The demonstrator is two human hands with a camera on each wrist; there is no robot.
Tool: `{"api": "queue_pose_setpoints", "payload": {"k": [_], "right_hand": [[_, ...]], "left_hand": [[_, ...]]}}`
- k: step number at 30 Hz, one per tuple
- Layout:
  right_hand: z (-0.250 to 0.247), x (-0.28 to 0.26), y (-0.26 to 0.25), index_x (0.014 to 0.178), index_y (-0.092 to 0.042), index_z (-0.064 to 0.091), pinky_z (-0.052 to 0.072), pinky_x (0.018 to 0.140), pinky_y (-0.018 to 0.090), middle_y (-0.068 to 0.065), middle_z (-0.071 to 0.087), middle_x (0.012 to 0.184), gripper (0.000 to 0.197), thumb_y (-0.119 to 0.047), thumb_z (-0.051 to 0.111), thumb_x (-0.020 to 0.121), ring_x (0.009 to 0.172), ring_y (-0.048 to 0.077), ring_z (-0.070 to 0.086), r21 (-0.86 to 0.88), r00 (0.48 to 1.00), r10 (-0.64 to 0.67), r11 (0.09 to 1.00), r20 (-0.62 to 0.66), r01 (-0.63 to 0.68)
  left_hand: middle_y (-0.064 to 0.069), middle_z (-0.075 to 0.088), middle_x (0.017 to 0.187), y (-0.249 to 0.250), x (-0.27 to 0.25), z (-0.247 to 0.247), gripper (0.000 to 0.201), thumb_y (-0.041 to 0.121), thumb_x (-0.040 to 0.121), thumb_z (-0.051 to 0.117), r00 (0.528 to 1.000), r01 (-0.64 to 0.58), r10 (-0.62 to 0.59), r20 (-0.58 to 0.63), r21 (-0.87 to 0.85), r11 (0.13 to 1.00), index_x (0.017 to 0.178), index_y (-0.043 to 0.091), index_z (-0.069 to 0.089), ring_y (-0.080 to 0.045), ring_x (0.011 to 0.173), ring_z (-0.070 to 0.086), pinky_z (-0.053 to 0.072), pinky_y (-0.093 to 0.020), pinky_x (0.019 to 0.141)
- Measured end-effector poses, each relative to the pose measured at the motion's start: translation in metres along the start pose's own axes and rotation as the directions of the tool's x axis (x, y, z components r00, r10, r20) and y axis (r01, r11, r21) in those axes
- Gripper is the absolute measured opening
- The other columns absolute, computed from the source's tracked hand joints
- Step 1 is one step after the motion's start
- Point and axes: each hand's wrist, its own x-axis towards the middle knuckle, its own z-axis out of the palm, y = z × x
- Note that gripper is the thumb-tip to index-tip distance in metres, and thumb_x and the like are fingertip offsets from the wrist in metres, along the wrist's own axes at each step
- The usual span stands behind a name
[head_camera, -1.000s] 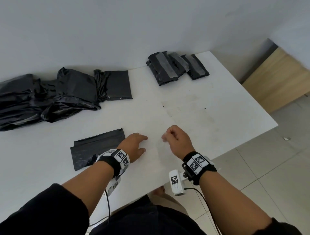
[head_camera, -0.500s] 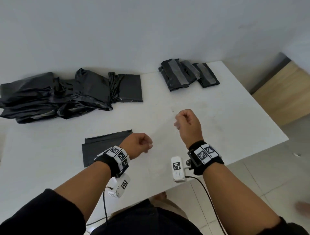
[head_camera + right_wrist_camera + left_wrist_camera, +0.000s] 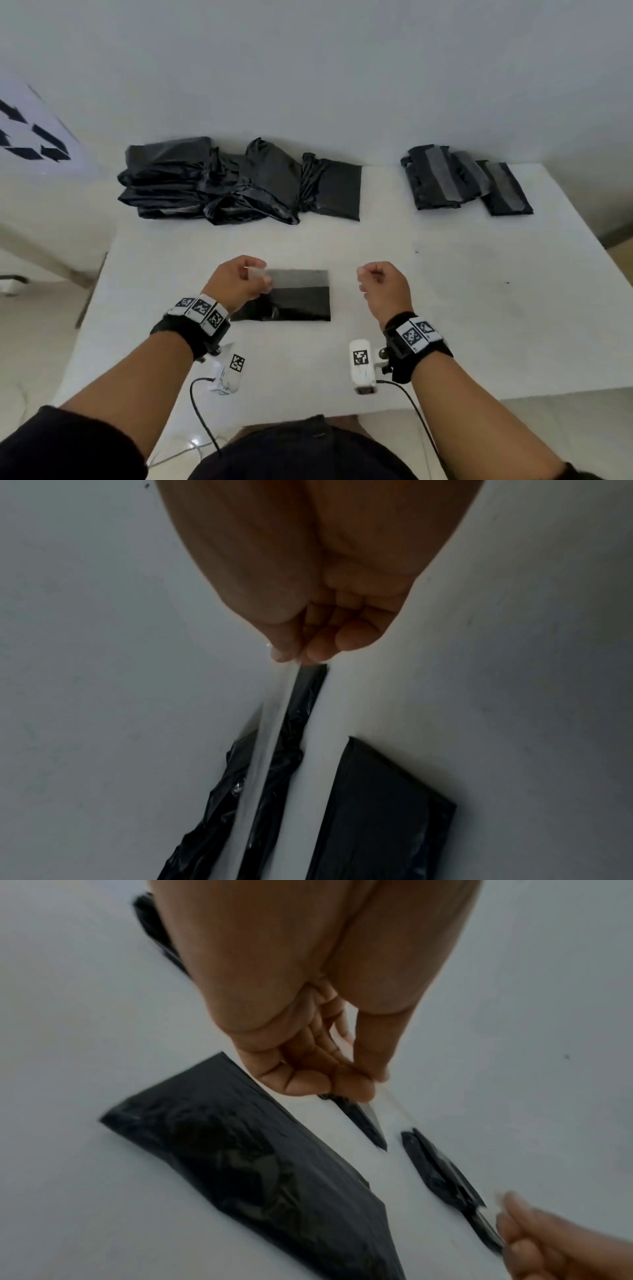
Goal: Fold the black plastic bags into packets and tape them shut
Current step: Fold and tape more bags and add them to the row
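A folded black bag (image 3: 294, 296) lies flat on the white table (image 3: 479, 308) just in front of the person, a neat dark rectangle with a glossy, faintly creased skin; its far half looks greyer because a strip of clear tape (image 3: 291, 277) is stretched in the air above it. The left hand (image 3: 236, 282) pinches one end of the strip between thumb and curled fingers, and the right hand (image 3: 382, 286) pinches the other end the same way — the right wrist view shows the tape (image 3: 270, 737) running taut away from the pinching fingertips (image 3: 284, 653). Both hands hover off the table, one past each short end of the bag.

Along the far edge by the wall sits a loose heap of unfolded black bags (image 3: 219, 185), with one flatter folded piece (image 3: 339, 188) at its right end. Well apart to the right lie three finished packets (image 3: 462, 183), overlapping, each with a grey band of tape across it. Black straps with square printed markers wrap both wrists, and a small white camera hangs under each. Nothing lies between the hands and the bag.

Compared with half a second ago, the hands are spread wider apart — the strip now spans the bag's length — and the bag sits between them rather than left of the left wrist. The view has also swung so that the table faces squarely.
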Motion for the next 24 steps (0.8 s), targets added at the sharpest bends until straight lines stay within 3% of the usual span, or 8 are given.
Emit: {"api": "queue_pose_setpoints", "payload": {"k": [4,8,10,13,18,20,24], "right_hand": [[0.023,0.002,0.001,0.097,-0.019,0.066,0.06,0.08,0.039,0.001,0.072,0.089,0.011,-0.025,0.07,0.089,0.071,0.011,0.07,-0.046,0.993,0.044,0.998,0.107,-0.04],[0.042,0.005,-0.001,0.084,-0.024,0.07,0.059,0.081,0.04,-0.006,0.072,0.077,0.008,-0.031,0.069,0.086,0.074,0.014,0.07,-0.172,0.993,0.054,0.984,0.101,-0.037],[0.05,0.006,-0.003,0.077,-0.026,0.068,0.057,0.082,0.038,-0.008,0.071,0.077,0.011,-0.033,0.068,0.085,0.079,0.016,0.068,-0.235,0.994,0.056,0.971,0.091,-0.034],[0.058,0.005,-0.005,0.077,-0.025,0.067,0.055,0.082,0.034,-0.008,0.07,0.084,0.013,-0.033,0.066,0.087,0.086,0.018,0.066,-0.306,0.994,0.078,0.951,0.077,-0.051],[0.064,0.009,-0.004,0.069,-0.02,0.067,0.056,0.08,0.037,0.001,0.072,0.082,0.023,-0.03,0.064,0.089,0.082,0.024,0.066,-0.37,0.99,0.135,0.922,0.041,-0.111],[0.065,0.012,-0.002,0.075,-0.016,0.069,0.055,0.08,0.035,0.003,0.072,0.085,0.019,-0.029,0.065,0.088,0.086,0.026,0.066,-0.389,0.988,0.149,0.912,0.028,-0.127],[0.068,0.018,0.004,0.087,-0.023,0.064,0.049,0.081,0.029,-0.003,0.069,0.095,0.009,-0.031,0.067,0.087,0.092,0.021,0.062,-0.41,0.982,0.187,0.897,0.019,-0.163]], "left_hand": [[-0.007,0.075,0.077,-0.014,0.001,-0.018,0.012,0.018,0.081,0.077,0.98,0.047,-0.046,-0.193,0.004,0.999,0.089,0.014,0.069,-0.025,0.078,0.073,0.058,-0.039,0.077],[-0.001,0.073,0.069,-0.012,0.003,-0.02,0.009,0.023,0.084,0.074,0.935,0.06,-0.019,-0.353,0.107,0.992,0.083,0.014,0.072,-0.008,0.059,0.064,0.049,-0.025,0.064],[0.001,0.07,0.07,-0.013,0.005,-0.021,0.011,0.027,0.082,0.075,0.91,0.11,-0.043,-0.413,0.142,0.984,0.08,0.016,0.073,-0.011,0.064,0.061,0.044,-0.022,0.063],[0.005,0.069,0.076,-0.018,0.009,-0.023,0.013,0.031,0.079,0.078,0.897,0.177,-0.087,-0.433,0.172,0.969,0.077,0.019,0.073,-0.011,0.073,0.061,0.041,-0.02,0.064],[0.006,0.069,0.075,-0.026,0.014,-0.022,0.017,0.032,0.077,0.079,0.9,0.209,-0.108,-0.423,0.201,0.957,0.073,0.018,0.071,-0.008,0.071,0.06,0.039,-0.018,0.058],[0.006,0.069,0.075,-0.028,0.017,-0.021,0.016,0.032,0.078,0.079,0.898,0.228,-0.121,-0.422,0.213,0.95,0.074,0.018,0.071,-0.006,0.07,0.059,0.039,-0.018,0.057],[0.005,0.068,0.074,-0.03,0.021,-0.019,0.016,0.031,0.078,0.078,0.9,0.241,-0.127,-0.418,0.233,0.942,0.072,0.018,0.07,-0.012,0.073,0.062,0.038,-0.019,0.056]]}}
